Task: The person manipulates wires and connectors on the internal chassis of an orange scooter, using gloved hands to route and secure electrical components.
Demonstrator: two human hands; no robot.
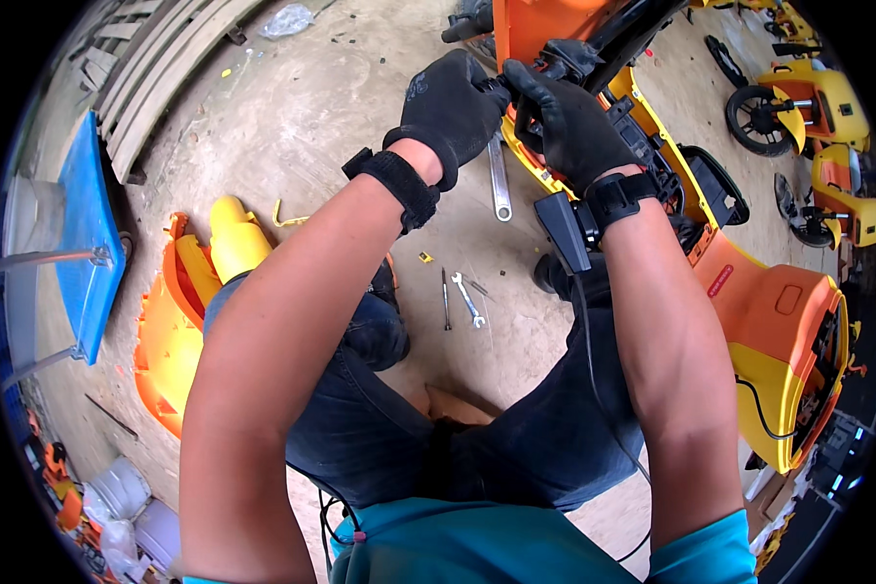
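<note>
Both my gloved hands meet at the front of a yellow-and-orange scooter [793, 302] that lies on the ground with dark inner parts exposed. My left hand [450, 105] is closed, its fingertips around a small dark piece that I cannot make out. Close beside it, my right hand [584, 131] is closed too, with thumb and fingers bent toward the same spot; what they grip is hidden. Just below the hands, a large silver wrench [499, 180] lies by the yellow body edge. Black grips and cables show behind the right fingers.
Between my legs lie a small open-end wrench [468, 300] and a thin dark rod-like tool [446, 299]. Orange and yellow body panels [165, 331] rest at left, near a blue cart [86, 243] and a wooden pallet [170, 68]. More yellow scooters [816, 107] stand at right.
</note>
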